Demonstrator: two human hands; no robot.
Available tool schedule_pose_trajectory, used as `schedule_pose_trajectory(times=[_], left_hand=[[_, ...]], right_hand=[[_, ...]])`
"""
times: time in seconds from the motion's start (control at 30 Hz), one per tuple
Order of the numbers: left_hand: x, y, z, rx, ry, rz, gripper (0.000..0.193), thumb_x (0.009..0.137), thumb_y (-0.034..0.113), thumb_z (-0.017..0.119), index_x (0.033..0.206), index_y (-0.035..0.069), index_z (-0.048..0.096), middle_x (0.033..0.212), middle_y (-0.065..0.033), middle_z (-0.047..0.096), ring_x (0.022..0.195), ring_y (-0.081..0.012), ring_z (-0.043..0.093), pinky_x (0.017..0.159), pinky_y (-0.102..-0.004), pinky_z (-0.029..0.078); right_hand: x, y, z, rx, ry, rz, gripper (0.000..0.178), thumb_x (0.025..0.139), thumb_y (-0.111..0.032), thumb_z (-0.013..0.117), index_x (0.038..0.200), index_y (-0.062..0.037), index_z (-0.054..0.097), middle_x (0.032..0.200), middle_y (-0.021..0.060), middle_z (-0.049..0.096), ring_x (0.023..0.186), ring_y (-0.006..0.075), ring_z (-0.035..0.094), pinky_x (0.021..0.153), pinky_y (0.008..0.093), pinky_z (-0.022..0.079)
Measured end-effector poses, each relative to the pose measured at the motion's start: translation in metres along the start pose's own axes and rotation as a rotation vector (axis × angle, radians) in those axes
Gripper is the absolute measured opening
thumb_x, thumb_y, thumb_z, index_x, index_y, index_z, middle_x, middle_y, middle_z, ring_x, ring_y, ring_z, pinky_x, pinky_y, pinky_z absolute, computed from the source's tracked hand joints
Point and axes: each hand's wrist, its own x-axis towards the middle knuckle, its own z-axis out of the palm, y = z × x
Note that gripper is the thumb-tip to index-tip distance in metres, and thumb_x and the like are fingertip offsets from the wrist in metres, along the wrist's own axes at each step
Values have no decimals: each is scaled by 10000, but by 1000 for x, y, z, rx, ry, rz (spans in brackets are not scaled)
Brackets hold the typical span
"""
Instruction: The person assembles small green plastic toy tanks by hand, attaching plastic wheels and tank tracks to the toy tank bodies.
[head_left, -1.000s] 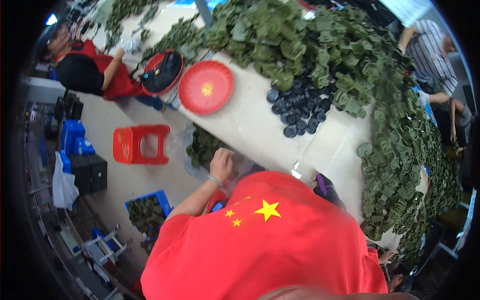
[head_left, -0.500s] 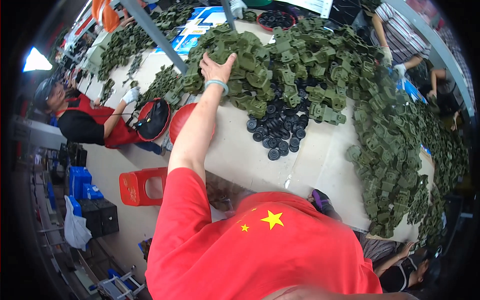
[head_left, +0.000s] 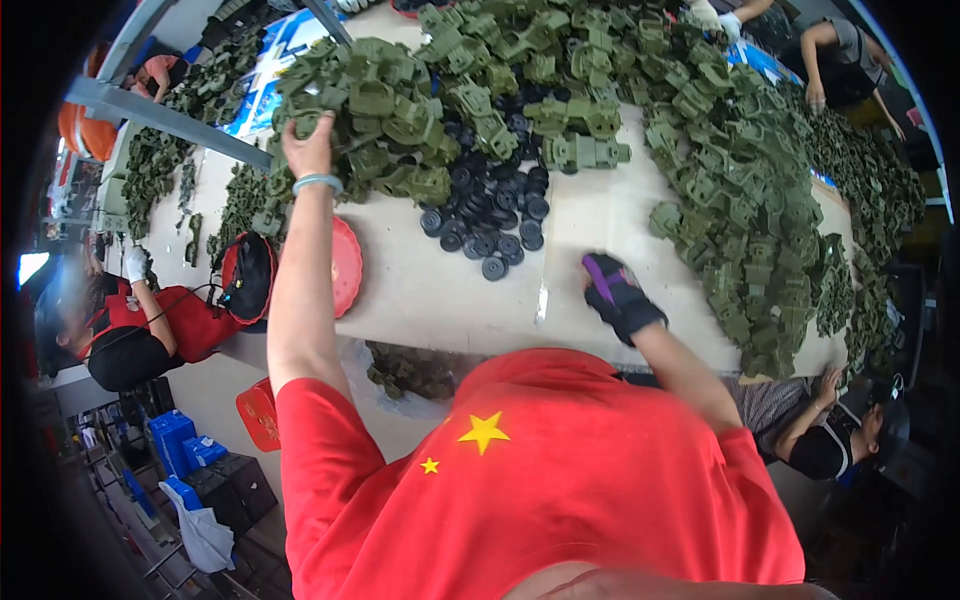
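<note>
My left hand (head_left: 308,148), bare and wearing a pale green bangle, reaches into the left end of a heap of olive-green plastic toy vehicle bodies (head_left: 395,125). Its thumb and fingers close around one green toy vehicle body (head_left: 306,124). Over the bare tabletop near the front edge is my right hand (head_left: 622,298), in a black and purple fingerless glove. Its fingers are curled in, and what they hold, if anything, is hidden. Between the hands, small black toy wheels (head_left: 490,215) spill out from under the heap.
Another long pile of green bodies (head_left: 735,215) covers the right side of the table (head_left: 400,260). A red basin (head_left: 346,266) stands at the left edge, with a grey metal post (head_left: 200,130) beyond. Several co-workers sit around, one in a red apron (head_left: 190,325) at the left.
My view has shifted, so the table stuff sits further left. My right hand, gloved, has come from the table's front edge onto the tabletop. The left hand stays at the heap, its fingers more closed.
</note>
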Motion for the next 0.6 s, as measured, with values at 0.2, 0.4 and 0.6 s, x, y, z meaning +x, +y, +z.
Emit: schedule_pose_trajectory(times=[0.2, 0.4, 0.6], left_hand=[[-148, 41, -64, -20, -145, 226, 839, 801, 236, 879, 1472, -44, 461, 1410, -184, 553, 1272, -273, 550, 1103, -383, 441], [-341, 13, -111, 197, -603, 43, 872, 737, 100, 832, 1503, 8, 425, 1404, -163, 545, 1289, -293, 565, 1110, -396, 458], [-417, 9, -83, 83, -876, -10, 869, 716, 124, 850, 1486, 56, 452, 1355, -173, 554, 1250, -327, 575, 1087, -403, 471]], right_hand=[[108, 9, 18, -125, 159, 31, 412, 882, -228, 713, 1215, -13, 602, 1153, 250, 638, 1116, 450, 597, 952, 519, 496], [155, 9, 59, -22, 198, 208, 358, 889, -270, 752, 1111, -18, 626, 1071, 220, 692, 1035, 416, 661, 871, 482, 530], [117, 23, 52, 439, 223, 363, 236, 921, -183, 729, 1039, -18, 609, 932, 179, 691, 847, 320, 681, 771, 423, 537]])
